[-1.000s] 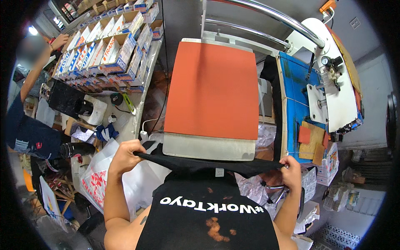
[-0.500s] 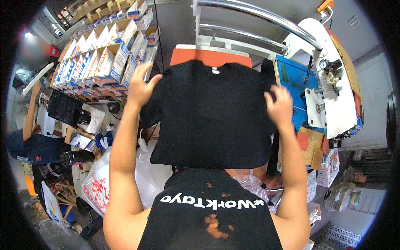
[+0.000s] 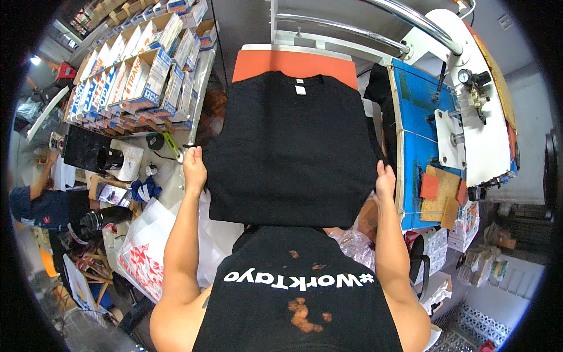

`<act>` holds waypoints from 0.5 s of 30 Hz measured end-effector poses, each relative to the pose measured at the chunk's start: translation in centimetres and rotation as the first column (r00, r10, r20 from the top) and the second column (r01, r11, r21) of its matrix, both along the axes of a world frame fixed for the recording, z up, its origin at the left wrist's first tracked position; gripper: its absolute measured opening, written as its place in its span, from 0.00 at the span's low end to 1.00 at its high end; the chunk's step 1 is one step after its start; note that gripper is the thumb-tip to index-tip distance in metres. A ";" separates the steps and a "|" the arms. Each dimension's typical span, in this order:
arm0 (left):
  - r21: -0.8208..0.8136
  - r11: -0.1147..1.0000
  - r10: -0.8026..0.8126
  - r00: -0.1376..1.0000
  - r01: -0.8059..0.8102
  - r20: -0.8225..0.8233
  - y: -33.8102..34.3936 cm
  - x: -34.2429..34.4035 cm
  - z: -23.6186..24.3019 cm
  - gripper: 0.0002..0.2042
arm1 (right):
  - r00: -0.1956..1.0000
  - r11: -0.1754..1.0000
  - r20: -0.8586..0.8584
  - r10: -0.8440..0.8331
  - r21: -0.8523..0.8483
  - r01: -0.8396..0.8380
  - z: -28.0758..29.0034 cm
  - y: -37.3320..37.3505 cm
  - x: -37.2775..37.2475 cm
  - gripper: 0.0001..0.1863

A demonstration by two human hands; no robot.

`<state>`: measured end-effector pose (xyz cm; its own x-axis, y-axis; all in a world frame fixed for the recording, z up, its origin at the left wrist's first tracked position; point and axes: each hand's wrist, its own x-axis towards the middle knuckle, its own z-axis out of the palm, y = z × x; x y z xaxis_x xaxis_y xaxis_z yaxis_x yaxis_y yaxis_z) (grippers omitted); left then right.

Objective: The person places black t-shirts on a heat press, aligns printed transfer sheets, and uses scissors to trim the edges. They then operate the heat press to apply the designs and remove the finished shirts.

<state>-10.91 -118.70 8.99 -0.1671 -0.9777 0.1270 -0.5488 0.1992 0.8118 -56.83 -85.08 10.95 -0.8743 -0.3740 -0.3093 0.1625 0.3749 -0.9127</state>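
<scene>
A black T-shirt (image 3: 287,152) lies spread over an orange-red pad (image 3: 249,64), its collar and white neck label at the far end. My left hand (image 3: 195,168) is at the shirt's left side, fingers pressed together at the sleeve edge. At the right side, my right hand (image 3: 385,180) pinches the edge of the other sleeve. Both arms reach forward, one on each side of the shirt. The shirt's near hem hangs just in front of my body.
A press machine with a pressure gauge (image 3: 464,77) and a blue platen (image 3: 419,105) stands on the right. Chrome rails (image 3: 346,38) cross the back. Open cardboard boxes (image 3: 143,82) fill a rack at the left. A person (image 3: 41,202) works at far left, near a white plastic bag (image 3: 143,246).
Both hands have come down and nearer from beside the shirt's upper part. Their spread fingers have closed on the sleeve edges. The shirt's collar lies flatter, with more of the label showing.
</scene>
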 end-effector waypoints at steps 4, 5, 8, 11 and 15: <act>0.005 1.000 -0.021 0.999 0.021 0.028 4.0 2.7 1.6 0.16 | 0.988 0.990 -0.153 0.016 0.139 0.005 0.2 4.5 2.8 0.18; 0.027 0.999 -0.020 1.000 0.019 0.025 5.0 3.3 1.7 0.16 | 0.994 0.996 -0.107 0.001 0.084 0.008 0.2 5.5 3.6 0.19; 0.136 0.991 -0.004 1.000 0.003 0.009 7.7 4.9 1.4 0.17 | 0.998 0.999 0.059 -0.039 0.000 0.039 0.0 7.5 5.1 0.19; 0.209 0.978 -0.003 1.000 0.009 -0.026 9.2 6.5 0.2 0.17 | 0.997 0.978 -0.006 -0.083 0.189 0.083 1.0 8.0 6.5 0.17; 0.074 0.995 -0.064 0.996 0.059 0.066 8.6 8.3 -1.7 0.17 | 0.799 0.816 -0.468 0.377 0.577 -0.047 4.8 7.3 8.4 0.12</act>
